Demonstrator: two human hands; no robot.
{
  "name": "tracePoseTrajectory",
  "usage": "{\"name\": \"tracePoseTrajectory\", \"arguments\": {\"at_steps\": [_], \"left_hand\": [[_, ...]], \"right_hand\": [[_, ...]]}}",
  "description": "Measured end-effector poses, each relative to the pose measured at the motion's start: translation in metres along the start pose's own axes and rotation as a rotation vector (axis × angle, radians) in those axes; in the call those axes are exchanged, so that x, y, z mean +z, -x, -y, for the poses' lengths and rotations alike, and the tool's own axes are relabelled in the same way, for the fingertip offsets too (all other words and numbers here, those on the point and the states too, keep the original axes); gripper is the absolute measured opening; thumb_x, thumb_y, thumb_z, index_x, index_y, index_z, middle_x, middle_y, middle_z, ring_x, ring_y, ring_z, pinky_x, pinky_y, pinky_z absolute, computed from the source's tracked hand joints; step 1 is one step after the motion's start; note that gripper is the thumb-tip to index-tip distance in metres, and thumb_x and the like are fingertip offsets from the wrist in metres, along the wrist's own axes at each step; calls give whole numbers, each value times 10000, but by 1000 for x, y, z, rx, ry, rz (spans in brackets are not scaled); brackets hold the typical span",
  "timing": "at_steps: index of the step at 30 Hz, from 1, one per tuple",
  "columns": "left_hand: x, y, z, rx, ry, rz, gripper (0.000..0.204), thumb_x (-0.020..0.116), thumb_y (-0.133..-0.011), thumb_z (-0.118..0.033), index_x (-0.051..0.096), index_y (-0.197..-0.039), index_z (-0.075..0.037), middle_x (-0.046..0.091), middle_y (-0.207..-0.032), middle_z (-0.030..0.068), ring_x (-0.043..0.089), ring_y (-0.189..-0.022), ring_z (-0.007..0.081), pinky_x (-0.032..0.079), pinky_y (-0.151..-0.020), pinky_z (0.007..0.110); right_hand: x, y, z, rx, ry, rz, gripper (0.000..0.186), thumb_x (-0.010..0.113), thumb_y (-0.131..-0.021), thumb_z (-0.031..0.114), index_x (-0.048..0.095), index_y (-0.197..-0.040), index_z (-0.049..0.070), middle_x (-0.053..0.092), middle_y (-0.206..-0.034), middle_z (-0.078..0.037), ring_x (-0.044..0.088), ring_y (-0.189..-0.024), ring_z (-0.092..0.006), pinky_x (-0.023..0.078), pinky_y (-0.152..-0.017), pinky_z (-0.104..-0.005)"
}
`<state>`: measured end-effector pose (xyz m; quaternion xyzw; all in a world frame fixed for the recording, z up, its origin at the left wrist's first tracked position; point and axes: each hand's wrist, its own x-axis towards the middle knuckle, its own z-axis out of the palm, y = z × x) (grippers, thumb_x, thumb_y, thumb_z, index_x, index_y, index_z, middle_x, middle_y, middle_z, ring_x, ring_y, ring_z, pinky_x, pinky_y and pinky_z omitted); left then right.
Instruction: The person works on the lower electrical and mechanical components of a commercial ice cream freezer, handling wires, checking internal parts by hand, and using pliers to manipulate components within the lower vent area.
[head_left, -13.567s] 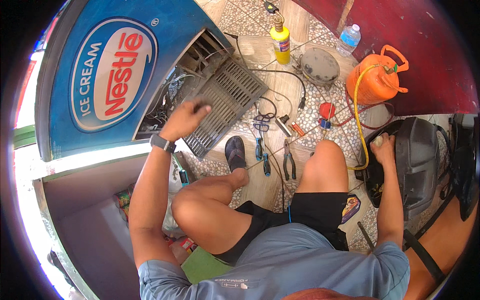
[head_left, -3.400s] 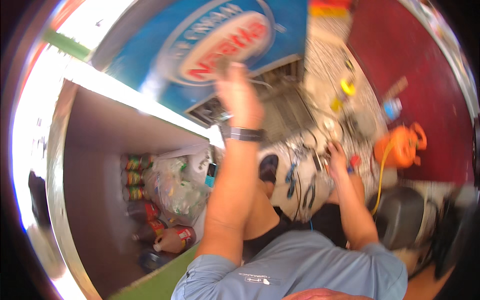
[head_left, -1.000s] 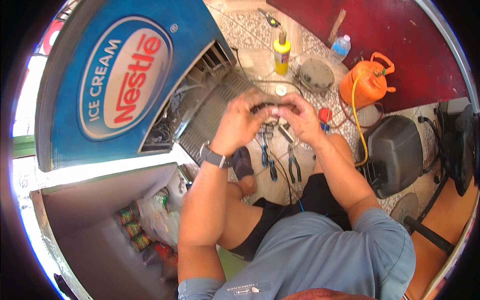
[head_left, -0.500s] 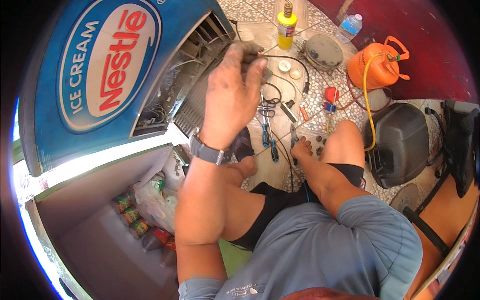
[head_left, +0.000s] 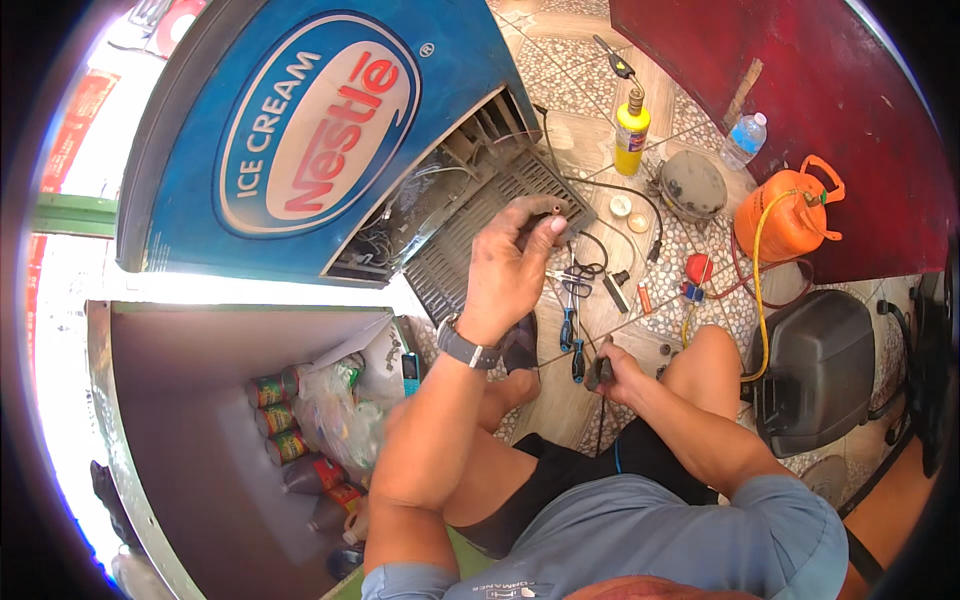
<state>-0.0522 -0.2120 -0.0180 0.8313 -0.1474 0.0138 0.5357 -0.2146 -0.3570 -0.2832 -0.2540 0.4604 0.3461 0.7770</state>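
My left hand [head_left: 512, 262], wearing a dark watch [head_left: 468, 345], is raised in front of the slatted grille [head_left: 505, 215] of a blue freezer [head_left: 200, 110]. Its thumb and fingers pinch a small copper-coloured piece [head_left: 557, 210], too small to make out fully. Lower down, between my knees, my right hand [head_left: 622, 374] grips pliers [head_left: 600, 368], mostly covered by the fingers. Just beyond lie two blue-and-black screwdrivers [head_left: 577, 362], scissors [head_left: 575, 282] and an orange lighter [head_left: 644, 299] on the tiles.
A yellow gas bottle [head_left: 631, 140], a black compressor [head_left: 692, 186] and an orange gas cylinder [head_left: 780, 215] with a yellow hose stand farther off. A black case [head_left: 815, 375] sits at right. An open cabinet [head_left: 200, 400] holding cans and bottles is at left.
The view has shifted, so most things sit farther right and lower. My right hand has drawn the pliers back toward me, off the floor tools; my left hand keeps its pinch.
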Motion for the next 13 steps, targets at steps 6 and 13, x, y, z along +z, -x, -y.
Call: {"name": "tracePoseTrajectory", "arguments": {"at_steps": [6,13], "left_hand": [[23,-8,31,20,165,-138,224,612,-982,-177,669,-1088,12,702,-892,72,654,-819,124,516,-752,260],[78,0,97,47,37,-3,235,631,-975,-206,674,-1144,-48,675,-1034,98,646,-853,167,519,-739,287]], "right_hand": [[49,110,70,-780,537,341,273,575,-856,193,565,-1076,32,588,-886,-48,574,-797,-155,482,-720,-289],[58,104,146,-743,350,755,340,589,-772,132,555,-1094,30,522,-1290,-148,551,-1191,-270,378,-1090,-433]]}}
